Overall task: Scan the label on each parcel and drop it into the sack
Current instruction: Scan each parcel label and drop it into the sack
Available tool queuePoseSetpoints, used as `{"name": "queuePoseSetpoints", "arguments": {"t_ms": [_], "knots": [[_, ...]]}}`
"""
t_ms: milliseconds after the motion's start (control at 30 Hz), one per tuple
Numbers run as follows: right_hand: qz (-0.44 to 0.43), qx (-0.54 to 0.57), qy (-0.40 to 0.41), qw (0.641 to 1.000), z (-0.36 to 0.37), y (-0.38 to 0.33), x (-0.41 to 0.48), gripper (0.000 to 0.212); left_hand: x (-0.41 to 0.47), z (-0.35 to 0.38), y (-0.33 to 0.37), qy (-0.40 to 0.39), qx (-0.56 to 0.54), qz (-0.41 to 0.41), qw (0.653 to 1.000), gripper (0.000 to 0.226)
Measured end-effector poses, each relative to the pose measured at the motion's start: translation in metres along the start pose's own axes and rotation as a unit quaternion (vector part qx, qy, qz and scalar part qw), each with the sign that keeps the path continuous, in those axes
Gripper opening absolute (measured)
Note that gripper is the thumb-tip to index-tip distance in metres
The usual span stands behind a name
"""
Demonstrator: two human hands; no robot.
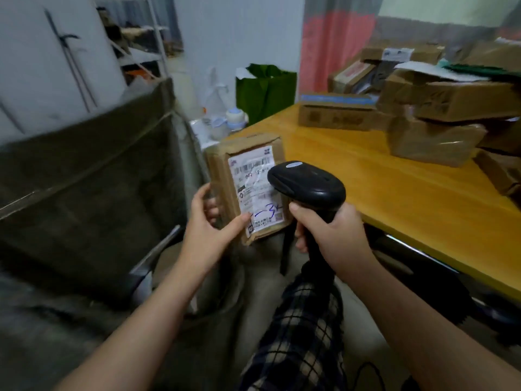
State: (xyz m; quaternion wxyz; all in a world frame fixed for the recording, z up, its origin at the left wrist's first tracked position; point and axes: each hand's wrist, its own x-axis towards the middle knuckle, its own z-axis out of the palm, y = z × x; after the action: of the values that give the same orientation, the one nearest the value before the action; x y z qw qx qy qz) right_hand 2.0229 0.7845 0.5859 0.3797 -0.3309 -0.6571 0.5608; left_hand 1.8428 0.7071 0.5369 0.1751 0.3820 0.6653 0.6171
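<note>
One parcel (221,167) in left hand (210,221), scanner (307,182) in right hand (331,232), beside table edge (423,221)

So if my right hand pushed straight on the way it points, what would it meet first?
Probably the label on the parcel your left hand holds, just past the scanner; depth unclear.

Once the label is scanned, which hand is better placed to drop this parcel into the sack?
Left. The left hand holds the cardboard parcel, and the dark sack is on that side. The right hand grips the barcode scanner.
</note>
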Motion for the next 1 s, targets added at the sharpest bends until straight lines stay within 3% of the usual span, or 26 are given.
{"name": "queuePoseSetpoints", "arguments": {"t_ms": [200, 300, 467, 600, 733, 833, 900, 1000], "knots": [[0.049, -0.030, -0.104, 0.993, 0.083, 0.050, 0.002, 0.017, -0.043, -0.085, -0.066, 0.140, 0.010, -0.086, 0.986, 0.079], [0.075, -0.058, -0.106, 0.990, 0.109, 0.075, 0.007, 0.011, -0.045, -0.109, -0.091, 0.168, 0.064, -0.106, 0.978, 0.082], [0.128, -0.047, -0.103, 0.985, 0.132, 0.112, 0.016, 0.019, -0.037, -0.137, -0.145, 0.210, 0.198, -0.174, 0.942, 0.097], [0.157, -0.055, -0.089, 0.982, 0.140, 0.143, 0.027, 0.033, -0.022, -0.121, -0.163, 0.155, 0.203, -0.257, 0.932, 0.092], [0.182, -0.068, -0.047, 0.980, 0.153, 0.169, 0.040, 0.061, -0.004, -0.094, -0.163, 0.041, 0.129, -0.254, 0.958, 0.081], [0.229, -0.019, 0.008, 0.973, 0.163, 0.189, 0.050, 0.075, 0.002, -0.089, -0.164, 0.011, 0.111, -0.265, 0.958, 0.070], [0.269, 0.007, 0.031, 0.962, 0.168, 0.201, 0.053, 0.068, 0.001, -0.089, -0.166, -0.010, 0.096, -0.283, 0.954, 0.058], [0.290, -0.009, 0.039, 0.956, 0.161, 0.194, 0.058, 0.026, -0.007, -0.099, -0.169, -0.037, 0.129, -0.317, 0.939, 0.065]]}}
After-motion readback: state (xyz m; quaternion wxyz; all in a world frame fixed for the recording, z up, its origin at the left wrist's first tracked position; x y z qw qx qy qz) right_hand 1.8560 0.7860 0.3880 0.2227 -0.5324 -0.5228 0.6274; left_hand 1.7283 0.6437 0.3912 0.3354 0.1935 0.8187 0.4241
